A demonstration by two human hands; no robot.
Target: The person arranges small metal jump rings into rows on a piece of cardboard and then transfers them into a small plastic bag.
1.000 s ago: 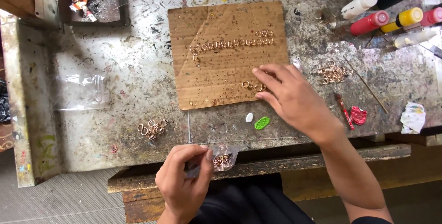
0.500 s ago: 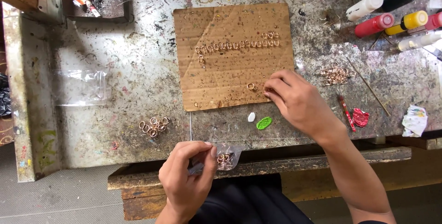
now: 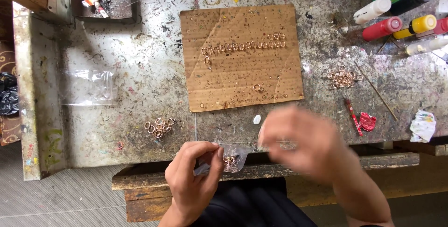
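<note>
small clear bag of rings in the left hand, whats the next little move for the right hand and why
Probably reach into the small clear bag for another ring. The left hand pinches it at the bench edge, the blurred right hand is beside it, and one ring lies alone on the cardboard below a row.

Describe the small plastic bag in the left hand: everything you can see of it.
The small plastic bag is clear, thin and crumpled, holding a few copper-coloured rings bunched inside. It sits at the near edge of the workbench, pinched at its left end by the left hand. The blurred right hand is close beside it; contact cannot be told.
</note>
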